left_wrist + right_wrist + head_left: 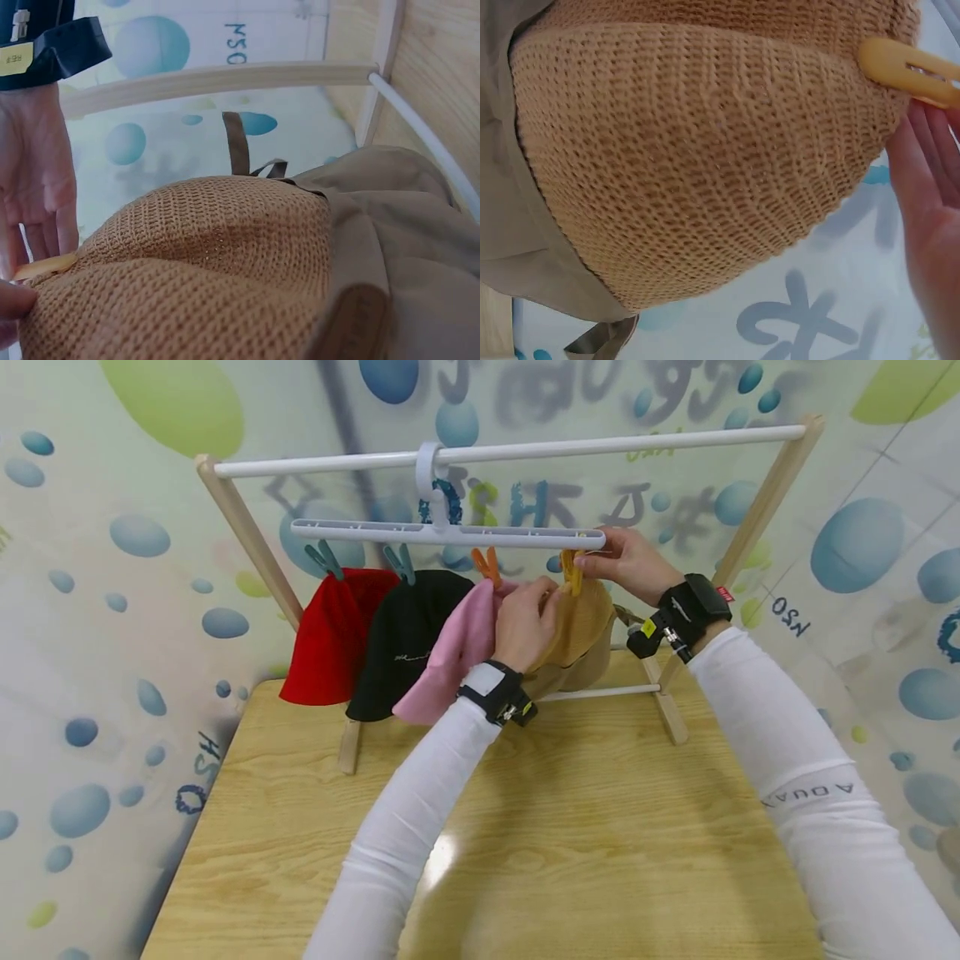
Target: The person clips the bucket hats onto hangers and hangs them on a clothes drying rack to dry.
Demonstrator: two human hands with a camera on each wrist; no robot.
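A tan cap [581, 622] with a knitted crown [705, 150] and khaki lower part [420, 202] hangs at the hanger's right end. A yellow clothespin [911, 71] bites the top of the crown. My right hand [637, 564] pinches this clothespin just under the white hanger [517, 537]. With thumb and finger, my left hand [525, 625] pinches the crown near the clothespin, its back overlapping the pink hat [453, 652] in the head view. In the left wrist view, only a left fingertip [15, 301] shows at the crown's edge.
A red hat [337, 639] and a black hat [405, 643] hang from teal clothespins [324, 560] further left; an orange clothespin [487, 567] holds the pink hat. The hanger hooks over the rack's white bar [622, 443]. Wooden posts [251, 539] stand on the table [600, 843].
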